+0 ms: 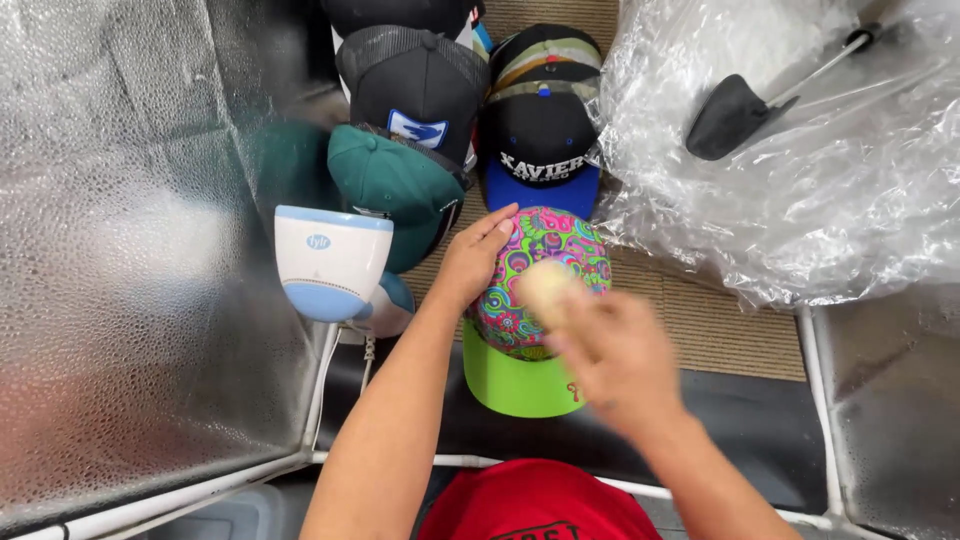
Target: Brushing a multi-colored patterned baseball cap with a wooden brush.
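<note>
A cap with a bright swirl-patterned crown (556, 243) and a lime green brim (512, 381) lies in front of me. My left hand (474, 252) rests flat on the crown's left side, fingers together, steadying it. My right hand (612, 358) hovers over the crown's right side, blurred by motion, gripping a pale rounded object (546, 287) that touches the cap; what it is I cannot tell.
Behind the patterned cap are a black cap with a blue brim (540, 160), a green cap (392, 185) and a dark mesh cap (415, 85). A white and blue cap (330, 262) lies at left. Crinkled clear plastic (800, 170) covers the right; textured metal sheet (120, 250) the left.
</note>
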